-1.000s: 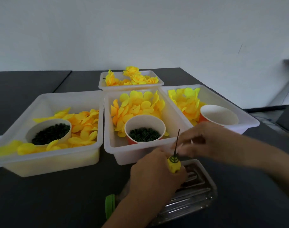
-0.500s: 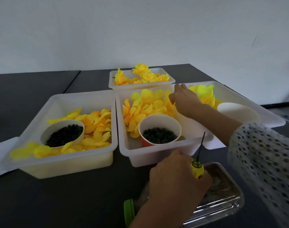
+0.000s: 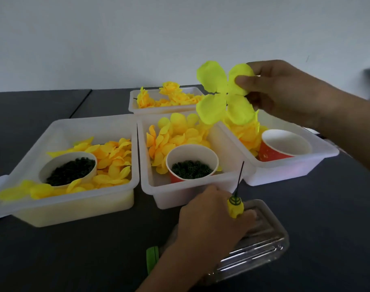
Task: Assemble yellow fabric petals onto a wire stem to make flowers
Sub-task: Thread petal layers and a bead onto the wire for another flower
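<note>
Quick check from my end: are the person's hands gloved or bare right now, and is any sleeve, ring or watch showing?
Both hands are bare: no gloves on the left hand or the right hand. No ring or watch shows. Both forearms are uncovered as far as the frame reaches; no sleeve is in view at this moment.

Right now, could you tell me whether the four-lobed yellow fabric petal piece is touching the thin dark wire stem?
Apart. The head view shows the petal piece raised in the right hand, well above the wire stem.

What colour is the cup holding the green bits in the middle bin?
Orange-red outside, white inside: the cup, clearest in the head view.
</note>
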